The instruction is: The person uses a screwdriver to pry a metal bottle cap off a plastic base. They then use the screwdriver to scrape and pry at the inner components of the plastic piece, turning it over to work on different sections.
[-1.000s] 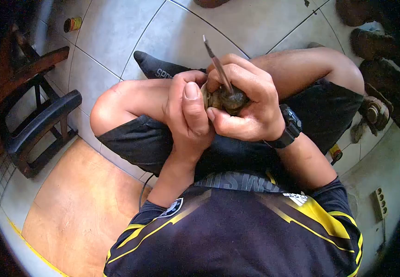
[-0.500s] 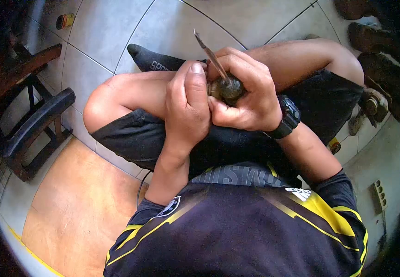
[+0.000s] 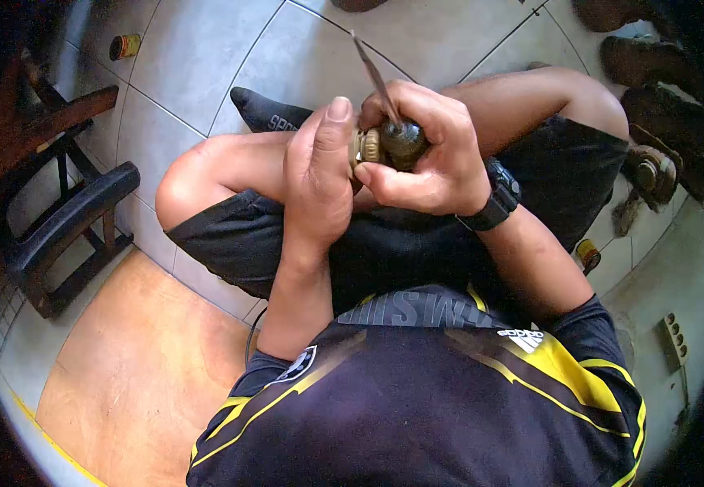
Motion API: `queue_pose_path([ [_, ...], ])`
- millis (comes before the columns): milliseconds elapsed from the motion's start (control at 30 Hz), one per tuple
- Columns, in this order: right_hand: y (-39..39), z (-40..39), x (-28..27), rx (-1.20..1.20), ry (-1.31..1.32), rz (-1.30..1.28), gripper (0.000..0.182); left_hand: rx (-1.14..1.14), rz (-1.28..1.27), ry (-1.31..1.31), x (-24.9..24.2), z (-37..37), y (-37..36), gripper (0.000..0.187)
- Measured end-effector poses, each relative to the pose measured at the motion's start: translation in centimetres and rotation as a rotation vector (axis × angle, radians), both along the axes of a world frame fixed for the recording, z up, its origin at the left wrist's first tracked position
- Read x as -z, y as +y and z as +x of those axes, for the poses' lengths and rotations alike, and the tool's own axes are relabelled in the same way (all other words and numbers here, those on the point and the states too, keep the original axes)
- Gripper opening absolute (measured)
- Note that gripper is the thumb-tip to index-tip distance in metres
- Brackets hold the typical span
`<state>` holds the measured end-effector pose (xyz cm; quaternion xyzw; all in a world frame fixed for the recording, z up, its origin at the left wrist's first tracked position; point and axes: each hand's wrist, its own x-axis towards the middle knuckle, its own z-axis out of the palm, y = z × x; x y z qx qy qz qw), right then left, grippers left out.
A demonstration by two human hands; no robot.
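In the head view both my hands are close together above my crossed legs. My right hand (image 3: 437, 154) is closed round a pointed metal tool with a rounded dark handle (image 3: 403, 144). Its thin blade (image 3: 375, 77) slants up and to the left. Pressed close to the handle is a small tan-gold piece with a ridged edge (image 3: 369, 147), pinched in my left hand (image 3: 319, 166), whose thumb points up. My right thumb tip touches the lower side of this piece. The left fingers are hidden behind that hand.
Dark wooden furniture (image 3: 72, 227) stands at left, by a tan wooden board (image 3: 137, 365). Small yellow-red containers lie on the tiles, one upper left (image 3: 125, 46), another right (image 3: 587, 255). Several brown lumpy pieces (image 3: 665, 130) line the right, above a socket strip (image 3: 675, 339).
My hands have parted slightly, with the left moving left, so more of the tan-gold ridged piece shows. The tool's blade points a little more upright. The whole view has shifted slightly.
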<state>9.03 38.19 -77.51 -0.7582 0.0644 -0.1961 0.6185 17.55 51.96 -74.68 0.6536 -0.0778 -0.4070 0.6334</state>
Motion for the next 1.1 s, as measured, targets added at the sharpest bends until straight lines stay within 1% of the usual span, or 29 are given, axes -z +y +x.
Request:
queue_pose_path([
  [33,0.1,-0.1,0.1,0.000,0.004,0.003,0.038,0.000,0.003,0.004,-0.1,-0.3,0.0,0.041],
  [100,0.3,0.0,0.5,0.026,-0.026,-0.025,0.039,-0.052,0.021,-0.185,-0.2,-0.8,-0.1,0.039],
  [133,0.3,0.1,0.6,0.026,-0.023,-0.025,0.039,-0.052,0.022,-0.182,-0.2,-0.8,-0.1,0.039],
  [200,0.5,0.4,0.7,0.062,-0.100,-0.042,0.035,-0.048,0.003,-0.155,-0.1,-0.9,0.0,0.037],
  [333,0.6,0.4,1.0,0.083,-0.123,-0.076,0.033,-0.074,0.022,-0.081,0.6,-1.6,0.3,0.035],
  [400,1.0,0.6,1.1,0.090,-0.126,-0.123,0.032,-0.054,0.011,-0.185,1.1,-1.5,0.7,0.034],
  [533,1.0,0.5,1.0,0.084,-0.108,-0.125,0.033,-0.073,0.010,-0.183,0.6,-1.8,0.6,0.034],
  [600,0.9,0.5,0.8,0.075,-0.095,-0.104,0.033,-0.118,0.008,-0.160,-0.1,-1.9,0.3,0.035],
  [833,0.9,0.4,0.2,0.079,-0.095,-0.120,0.033,-0.081,-0.046,-0.175,-0.2,-1.3,0.6,0.037],
  [900,0.6,0.4,0.2,0.034,-0.099,-0.086,0.034,-0.080,-0.114,0.052,-0.1,-0.9,0.8,0.037],
  [933,0.5,0.4,0.2,0.031,-0.101,-0.086,0.034,-0.083,-0.114,0.050,-0.2,-0.9,0.8,0.037],
  [1000,0.1,0.3,-0.2,-0.019,-0.097,-0.073,0.035,-0.156,-0.083,0.260,-1.5,-0.9,0.1,0.038],
  [1033,0.0,0.2,-0.4,-0.020,-0.096,-0.072,0.035,-0.158,-0.083,0.262,-1.3,-0.6,0.5,0.038],
  [1100,-0.4,0.3,-0.6,-0.080,-0.103,-0.054,0.036,0.008,-0.089,0.322,-0.9,0.3,1.4,0.042],
])
